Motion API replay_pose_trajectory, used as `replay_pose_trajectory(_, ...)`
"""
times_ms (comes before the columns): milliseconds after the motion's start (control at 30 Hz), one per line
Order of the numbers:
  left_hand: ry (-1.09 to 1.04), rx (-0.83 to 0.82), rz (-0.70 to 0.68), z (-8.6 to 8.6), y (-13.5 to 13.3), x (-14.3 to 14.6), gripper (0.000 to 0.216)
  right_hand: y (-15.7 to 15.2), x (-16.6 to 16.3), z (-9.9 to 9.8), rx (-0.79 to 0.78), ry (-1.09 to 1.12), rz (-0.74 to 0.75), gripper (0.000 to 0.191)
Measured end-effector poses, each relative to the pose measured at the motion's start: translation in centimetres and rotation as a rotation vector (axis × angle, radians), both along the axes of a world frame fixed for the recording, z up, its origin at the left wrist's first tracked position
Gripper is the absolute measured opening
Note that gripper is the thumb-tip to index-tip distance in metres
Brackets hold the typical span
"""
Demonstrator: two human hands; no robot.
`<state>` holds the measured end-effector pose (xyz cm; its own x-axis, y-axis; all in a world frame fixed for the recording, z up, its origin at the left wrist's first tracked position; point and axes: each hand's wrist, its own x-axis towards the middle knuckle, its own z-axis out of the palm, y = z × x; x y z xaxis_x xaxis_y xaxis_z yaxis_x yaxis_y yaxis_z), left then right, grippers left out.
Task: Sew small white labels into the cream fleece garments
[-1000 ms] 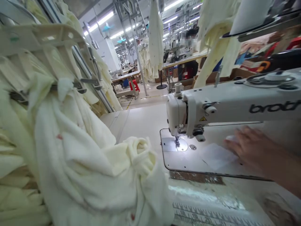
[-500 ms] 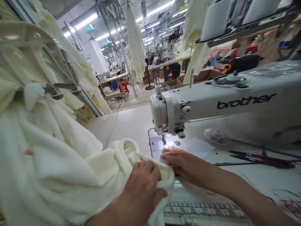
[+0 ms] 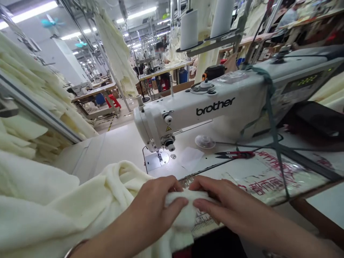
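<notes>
A cream fleece garment (image 3: 88,200) lies bunched across the near left of the sewing table. My left hand (image 3: 158,204) pinches its edge at the table's front edge, fingers closed over the fabric. Close beside it, my right hand (image 3: 217,202) also grips the same edge, fingers curled onto the fleece. Both hands sit in front of the white Brother sewing machine (image 3: 204,107); its needle and presser foot (image 3: 159,156) are a short way beyond them, with nothing under the foot.
Red-handled thread snips (image 3: 235,154) and a clear bobbin dish (image 3: 205,142) lie under the machine arm, next to a small white fabric piece (image 3: 190,157). Stacks of cream fabric (image 3: 32,107) fill the left. A measuring tape (image 3: 204,218) runs along the front edge. A person sits at a far table.
My right hand left the white piece by the machine bed and joined the left on the fleece edge. Both hands pulled the edge back toward the table's front. The view swung right.
</notes>
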<state>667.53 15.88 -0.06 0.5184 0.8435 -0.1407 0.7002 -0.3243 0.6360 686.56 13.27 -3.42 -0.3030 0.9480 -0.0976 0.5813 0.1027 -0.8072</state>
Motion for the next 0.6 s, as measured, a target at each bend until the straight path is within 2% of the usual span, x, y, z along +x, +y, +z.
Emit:
replay_pose_trajectory(167, -0.152, 0.133, -0.219, -0.3, 2.3, -0.7, 0.008, 0.7, 0.2, -0.1, -0.018, 0.073, -0.018, 0.016)
replay_pose_trajectory(233, -0.141, 0.058, -0.263, -0.5, 3.4, -1.1, 0.008, 1.5, -0.2, -0.1, -0.051, 0.077, -0.024, 0.016)
replay_pose_trajectory(467, -0.068, -0.181, 0.026, -1.1, 6.3, -2.3, 0.014, 5.6, -2.4, -0.8, -0.176, 0.153, 0.000, 0.009)
replay_pose_trajectory(600, -0.102, -0.295, 0.169, -2.4, 8.2, -2.7, 0.018, 8.4, -3.3, -1.2, -0.218, 0.102, 0.030, 0.009)
